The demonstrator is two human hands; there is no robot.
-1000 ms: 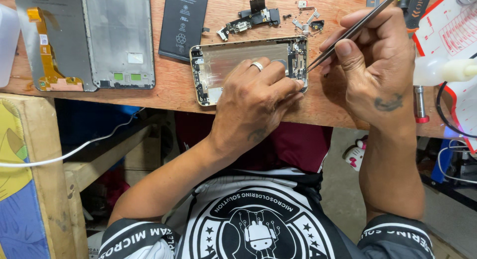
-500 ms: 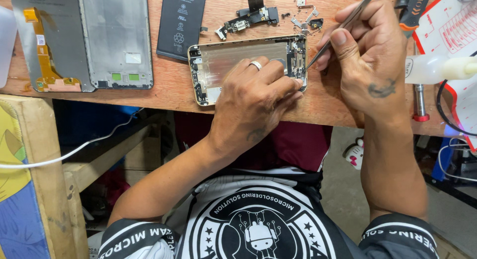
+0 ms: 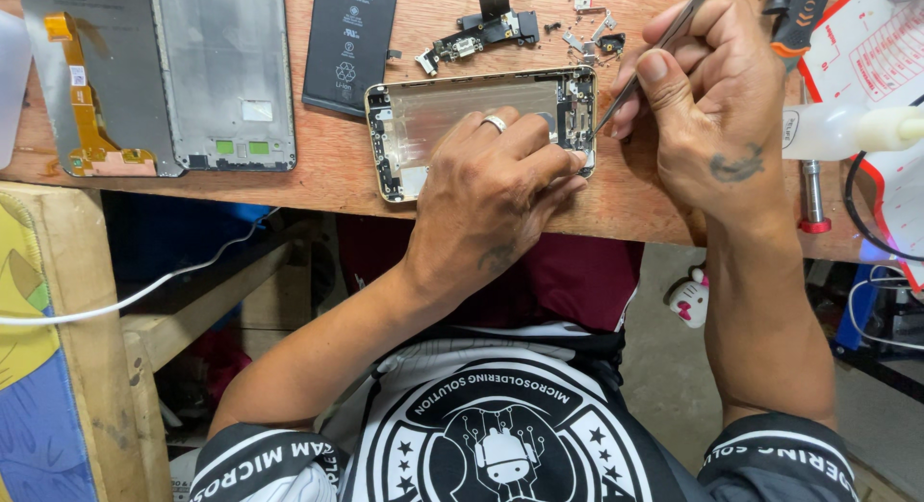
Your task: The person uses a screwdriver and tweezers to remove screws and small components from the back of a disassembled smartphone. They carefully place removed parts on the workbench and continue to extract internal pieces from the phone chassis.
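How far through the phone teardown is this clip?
Done: battery and small connector parts lie out on the bench. In hand: left hand steadies the open phone housing; right hand works tweezers at its end. Left: components remain inside the housing.

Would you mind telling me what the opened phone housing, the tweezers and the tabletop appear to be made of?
Phone housing: seemingly metal with a matte silvery finish and a pale gold rim, going by its dull sheen. Tweezers, held in the right hand: apparently bare steel, thin, grey and glinting. Tabletop: unpainted wood, reddish brown with visible grain and a worn edge.
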